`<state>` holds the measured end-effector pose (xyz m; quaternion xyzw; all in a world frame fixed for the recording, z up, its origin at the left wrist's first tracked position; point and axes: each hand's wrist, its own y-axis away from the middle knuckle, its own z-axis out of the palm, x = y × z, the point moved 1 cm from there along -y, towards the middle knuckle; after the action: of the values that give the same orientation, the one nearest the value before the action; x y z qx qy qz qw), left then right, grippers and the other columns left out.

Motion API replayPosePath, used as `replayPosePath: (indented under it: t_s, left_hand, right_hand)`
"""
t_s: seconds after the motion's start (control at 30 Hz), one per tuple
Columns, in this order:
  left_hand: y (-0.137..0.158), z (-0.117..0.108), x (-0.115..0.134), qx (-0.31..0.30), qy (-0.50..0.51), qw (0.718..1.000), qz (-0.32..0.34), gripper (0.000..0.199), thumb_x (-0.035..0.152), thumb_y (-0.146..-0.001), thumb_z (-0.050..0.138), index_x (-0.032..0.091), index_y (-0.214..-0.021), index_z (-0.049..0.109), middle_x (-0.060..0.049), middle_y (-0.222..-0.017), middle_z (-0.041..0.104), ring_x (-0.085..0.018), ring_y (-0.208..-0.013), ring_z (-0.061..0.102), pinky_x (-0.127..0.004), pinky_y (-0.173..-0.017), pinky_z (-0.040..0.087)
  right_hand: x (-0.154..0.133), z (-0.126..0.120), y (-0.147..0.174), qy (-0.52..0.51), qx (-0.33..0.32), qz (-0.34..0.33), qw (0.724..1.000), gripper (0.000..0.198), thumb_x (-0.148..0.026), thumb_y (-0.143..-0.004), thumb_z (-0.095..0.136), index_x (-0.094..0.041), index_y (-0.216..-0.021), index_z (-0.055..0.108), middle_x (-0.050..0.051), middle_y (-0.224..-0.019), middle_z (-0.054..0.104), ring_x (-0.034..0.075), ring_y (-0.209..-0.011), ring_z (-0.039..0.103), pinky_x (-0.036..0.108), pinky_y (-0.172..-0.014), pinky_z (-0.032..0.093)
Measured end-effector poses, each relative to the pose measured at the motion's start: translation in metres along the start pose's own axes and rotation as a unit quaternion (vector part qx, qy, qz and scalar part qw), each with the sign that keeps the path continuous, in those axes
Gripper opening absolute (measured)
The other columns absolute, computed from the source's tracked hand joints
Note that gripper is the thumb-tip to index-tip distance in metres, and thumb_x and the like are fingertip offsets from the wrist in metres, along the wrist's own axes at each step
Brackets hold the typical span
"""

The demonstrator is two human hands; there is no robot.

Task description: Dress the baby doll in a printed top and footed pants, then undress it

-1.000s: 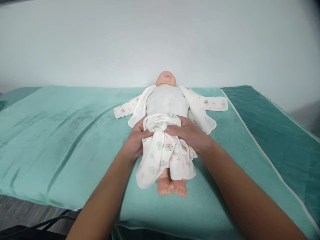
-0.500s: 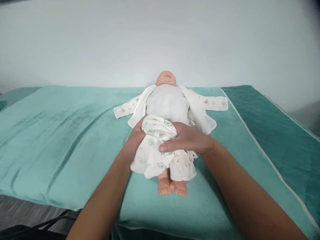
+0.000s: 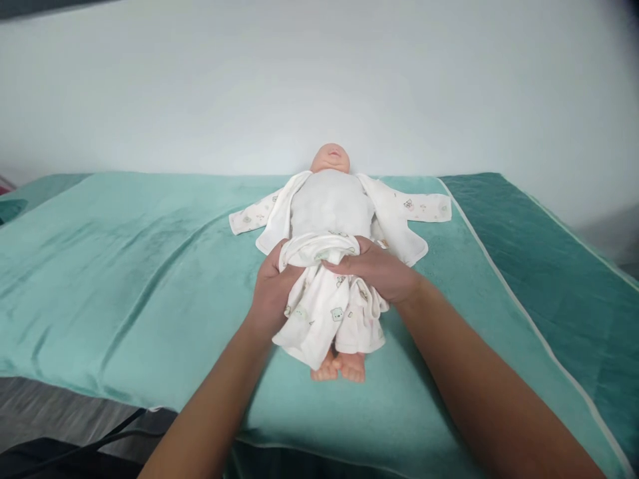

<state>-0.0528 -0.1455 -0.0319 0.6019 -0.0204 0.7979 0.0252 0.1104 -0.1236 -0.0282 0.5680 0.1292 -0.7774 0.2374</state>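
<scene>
1. A plain pale-grey wall (image 3: 249, 86) is seen behind the far edge of the bed (image 3: 164, 219).
2. The bed is draped in a light-green cover (image 3: 74, 286); rightward, a darker teal panel (image 3: 544, 266) is set off by white piping (image 3: 518, 303).
3. Grey streaked flooring (image 3: 34, 406) is exposed below the near edge, leftward.
4. The wall is softly lit, shaded near the far right corner.

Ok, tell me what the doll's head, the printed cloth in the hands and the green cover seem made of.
Doll's head: probably vinyl or similar plastic; its surface looks smooth and moulded.
Printed cloth: likely matte cotton knit, from its soft folds, though the fibre can't be confirmed.
Green cover: perhaps short-pile plush; patchy shading and soft creases suggest a nap.
</scene>
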Motion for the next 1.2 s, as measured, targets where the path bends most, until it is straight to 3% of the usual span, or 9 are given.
replayPosePath:
  t_s: [0.17, 0.27, 0.4, 0.53, 0.67, 0.8, 0.93, 1.2]
  left_hand:
    - [0.034, 0.011, 0.002, 0.035, 0.04, 0.996, -0.074, 0.032, 0.042, -0.073, 0.076, 0.02, -0.094, 0.068, 0.002, -0.068, 0.062, -0.011, -0.057, 0.052, -0.022, -0.053, 0.04]
    - [0.053, 0.018, 0.006, 0.064, 0.061, 0.988, -0.13, 0.031, 0.047, -0.073, 0.074, 0.018, -0.082, 0.065, 0.003, -0.062, 0.057, -0.01, -0.052, 0.046, -0.021, -0.048, 0.035]
    - [0.081, 0.028, 0.014, 0.097, 0.086, 0.979, -0.156, 0.03, 0.045, -0.074, 0.073, 0.017, -0.071, 0.062, 0.002, -0.058, 0.053, -0.009, -0.05, 0.044, -0.021, -0.046, 0.035]
    - [0.114, 0.04, 0.02, 0.15, 0.089, 0.97, -0.168, 0.032, 0.043, -0.077, 0.072, 0.017, -0.095, 0.072, -0.006, -0.082, 0.07, -0.019, -0.072, 0.064, -0.026, -0.058, 0.047]
    - [0.137, 0.047, 0.011, 0.212, 0.137, 0.951, -0.178, 0.042, 0.04, -0.074, 0.076, 0.015, -0.107, 0.074, -0.011, -0.099, 0.074, -0.028, -0.093, 0.07, -0.033, -0.073, 0.056]
    - [0.15, 0.042, -0.02, 0.282, 0.165, 0.926, -0.19, 0.04, 0.036, -0.064, 0.084, 0.018, -0.098, 0.077, -0.011, -0.096, 0.077, -0.03, -0.096, 0.072, -0.035, -0.079, 0.057]
    - [0.159, 0.029, -0.044, 0.318, 0.123, 0.925, -0.171, 0.042, 0.036, -0.058, 0.087, 0.02, -0.095, 0.078, -0.01, -0.09, 0.077, -0.03, -0.094, 0.072, -0.035, -0.08, 0.057]
    - [0.156, -0.003, -0.034, 0.255, -0.006, 0.952, -0.169, 0.043, 0.043, -0.058, 0.085, 0.017, -0.091, 0.077, -0.01, -0.087, 0.076, -0.033, -0.094, 0.069, -0.038, -0.079, 0.054]
  right_hand:
    - [-0.004, 0.001, 0.004, 0.055, -0.03, -0.014, 0.998, 0.017, -0.027, -0.073, 0.076, -0.017, -0.085, 0.069, -0.001, -0.077, 0.066, 0.014, -0.074, 0.061, 0.027, -0.072, 0.046]
    - [-0.009, 0.004, 0.007, 0.108, -0.061, -0.015, 0.992, 0.011, -0.025, -0.076, 0.07, -0.017, -0.075, 0.063, -0.003, -0.071, 0.06, 0.013, -0.068, 0.054, 0.027, -0.069, 0.041]
    - [-0.016, 0.009, 0.01, 0.202, -0.105, -0.017, 0.974, 0.006, -0.018, -0.072, 0.062, -0.018, -0.07, 0.057, -0.005, -0.068, 0.051, 0.012, -0.065, 0.047, 0.026, -0.062, 0.035]
    - [-0.018, 0.012, 0.011, 0.325, -0.15, -0.001, 0.934, 0.012, -0.016, -0.064, 0.061, -0.019, -0.062, 0.05, -0.006, -0.063, 0.047, 0.011, -0.061, 0.044, 0.024, -0.055, 0.031]
    - [-0.016, 0.013, 0.012, 0.397, -0.18, -0.009, 0.9, 0.01, -0.025, -0.068, 0.066, -0.018, -0.065, 0.058, -0.003, -0.069, 0.057, 0.013, -0.066, 0.051, 0.025, -0.059, 0.037]
    - [-0.014, 0.015, 0.014, 0.442, -0.191, -0.023, 0.876, 0.006, -0.023, -0.069, 0.066, -0.017, -0.069, 0.064, 0.001, -0.074, 0.066, 0.015, -0.067, 0.056, 0.027, -0.059, 0.038]
    - [-0.011, 0.019, 0.012, 0.5, -0.181, -0.008, 0.847, 0.004, -0.021, -0.064, 0.069, -0.019, -0.067, 0.068, 0.001, -0.075, 0.07, 0.016, -0.068, 0.058, 0.026, -0.056, 0.036]
    - [-0.003, 0.021, 0.011, 0.549, -0.168, -0.023, 0.819, 0.018, -0.032, -0.066, 0.072, -0.02, -0.06, 0.06, -0.002, -0.065, 0.062, 0.013, -0.06, 0.049, 0.027, -0.052, 0.028]
